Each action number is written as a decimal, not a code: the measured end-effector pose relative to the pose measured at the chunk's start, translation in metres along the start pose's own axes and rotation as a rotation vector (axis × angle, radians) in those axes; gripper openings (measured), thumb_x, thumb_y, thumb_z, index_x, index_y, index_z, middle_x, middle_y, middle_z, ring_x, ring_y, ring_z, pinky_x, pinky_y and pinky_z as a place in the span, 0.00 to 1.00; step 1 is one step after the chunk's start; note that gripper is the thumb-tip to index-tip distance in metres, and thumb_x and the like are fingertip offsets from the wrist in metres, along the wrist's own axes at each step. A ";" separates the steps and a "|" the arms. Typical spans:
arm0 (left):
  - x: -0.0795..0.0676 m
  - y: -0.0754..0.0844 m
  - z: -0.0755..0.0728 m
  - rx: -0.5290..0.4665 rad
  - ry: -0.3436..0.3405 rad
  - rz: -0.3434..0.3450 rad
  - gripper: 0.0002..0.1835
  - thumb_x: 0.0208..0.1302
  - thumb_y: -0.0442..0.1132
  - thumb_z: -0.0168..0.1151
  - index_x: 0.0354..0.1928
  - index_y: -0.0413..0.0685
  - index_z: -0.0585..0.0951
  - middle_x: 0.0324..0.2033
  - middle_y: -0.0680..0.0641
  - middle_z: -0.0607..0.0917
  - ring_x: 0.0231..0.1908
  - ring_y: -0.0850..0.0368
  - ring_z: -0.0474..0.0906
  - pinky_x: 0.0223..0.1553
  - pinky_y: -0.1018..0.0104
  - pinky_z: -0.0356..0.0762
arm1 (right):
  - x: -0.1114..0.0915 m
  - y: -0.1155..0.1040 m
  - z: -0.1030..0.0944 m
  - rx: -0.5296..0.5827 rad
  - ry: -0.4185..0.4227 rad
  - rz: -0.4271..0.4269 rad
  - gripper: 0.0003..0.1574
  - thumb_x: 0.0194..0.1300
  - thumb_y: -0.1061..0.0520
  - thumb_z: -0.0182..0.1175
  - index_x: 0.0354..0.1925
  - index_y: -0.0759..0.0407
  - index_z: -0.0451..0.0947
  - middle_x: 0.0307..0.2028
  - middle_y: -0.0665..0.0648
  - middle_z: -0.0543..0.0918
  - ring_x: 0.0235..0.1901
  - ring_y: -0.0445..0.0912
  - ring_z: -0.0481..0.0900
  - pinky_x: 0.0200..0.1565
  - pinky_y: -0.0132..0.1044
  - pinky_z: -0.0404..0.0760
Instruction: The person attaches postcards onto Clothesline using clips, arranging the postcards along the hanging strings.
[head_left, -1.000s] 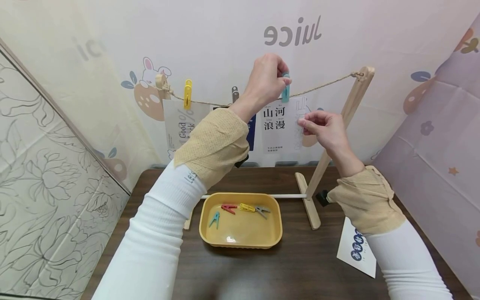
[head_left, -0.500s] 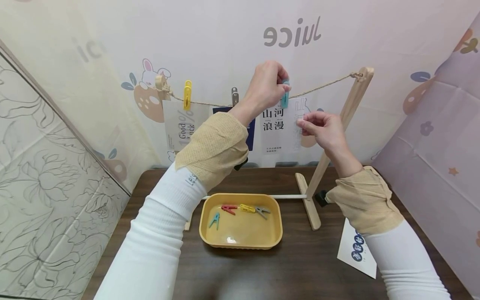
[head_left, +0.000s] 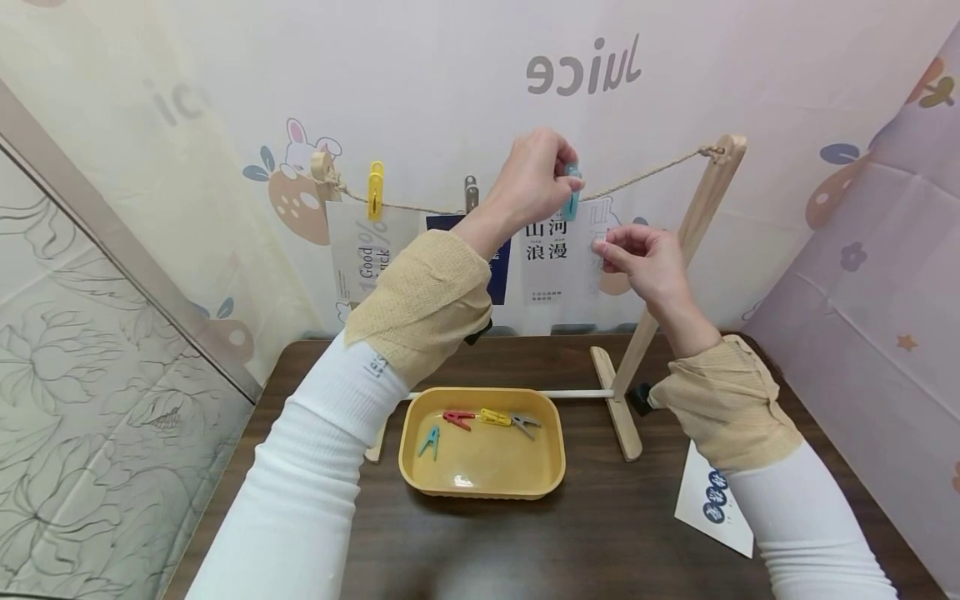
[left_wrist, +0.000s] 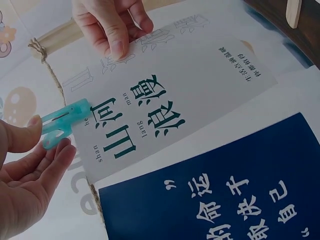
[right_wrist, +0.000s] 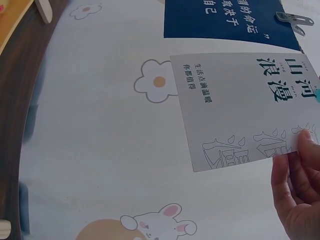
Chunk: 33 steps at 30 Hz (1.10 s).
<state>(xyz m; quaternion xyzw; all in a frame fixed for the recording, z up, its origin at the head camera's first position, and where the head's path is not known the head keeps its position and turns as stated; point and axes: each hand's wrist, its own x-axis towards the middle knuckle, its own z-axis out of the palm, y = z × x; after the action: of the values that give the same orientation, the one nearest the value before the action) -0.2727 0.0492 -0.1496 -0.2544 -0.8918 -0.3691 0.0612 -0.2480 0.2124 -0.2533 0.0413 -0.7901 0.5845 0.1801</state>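
Observation:
Near the right part of a twine line (head_left: pixel 637 178), my left hand (head_left: pixel 535 175) pinches a teal clothespin (left_wrist: pixel 65 117) between thumb and fingers. The clothespin's tip overlaps the top edge of a white card (left_wrist: pixel 210 100) printed with dark characters and outlined ones. My right hand (head_left: pixel 647 260) pinches that card at its right edge, thumb (right_wrist: pixel 307 142) on the printed face. Left of it hangs a dark blue card (left_wrist: pixel 250 175), under a grey clip (right_wrist: pixel 295 20). Farther left, a yellow clothespin (head_left: pixel 376 190) holds a pale "Good Luck" card (head_left: pixel 348 250), partly hidden by my left arm.
The wooden stand (head_left: pixel 705 196) carries the twine. A yellow tray (head_left: pixel 487 485) on the dark table (head_left: pixel 585 525) holds several clothespins, including a red one (head_left: pixel 458 419). Another white card (head_left: pixel 693 500) lies at right, partly under my sleeve. A patterned curtain (head_left: pixel 450 75) hangs behind.
My left hand and the teal clothespin have come down slightly toward the card's top edge. My right hand keeps its pinch on the card, almost still.

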 end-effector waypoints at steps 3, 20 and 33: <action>-0.002 -0.001 0.000 -0.019 -0.002 0.012 0.12 0.59 0.32 0.57 0.44 0.37 0.76 0.31 0.48 0.77 0.31 0.60 0.71 0.32 0.76 0.69 | -0.001 0.000 0.001 -0.006 0.003 0.001 0.05 0.55 0.59 0.61 0.27 0.61 0.77 0.23 0.48 0.75 0.23 0.37 0.76 0.28 0.26 0.77; -0.008 -0.003 0.000 0.030 0.016 0.020 0.22 0.60 0.37 0.57 0.56 0.37 0.69 0.41 0.47 0.77 0.40 0.61 0.73 0.39 0.77 0.70 | -0.003 -0.006 0.000 -0.092 0.026 -0.020 0.17 0.54 0.57 0.62 0.37 0.71 0.75 0.26 0.47 0.76 0.27 0.35 0.75 0.30 0.24 0.76; -0.012 -0.008 0.001 0.027 0.019 -0.016 0.26 0.60 0.43 0.57 0.58 0.41 0.67 0.47 0.47 0.75 0.44 0.60 0.71 0.40 0.77 0.70 | -0.008 0.001 -0.002 -0.180 0.011 -0.078 0.21 0.58 0.54 0.58 0.44 0.69 0.75 0.36 0.57 0.78 0.31 0.39 0.75 0.33 0.23 0.75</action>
<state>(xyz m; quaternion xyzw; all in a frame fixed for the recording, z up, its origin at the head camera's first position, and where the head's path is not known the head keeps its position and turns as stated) -0.2665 0.0401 -0.1595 -0.2431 -0.8981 -0.3596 0.0700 -0.2405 0.2139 -0.2564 0.0525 -0.8362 0.5040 0.2098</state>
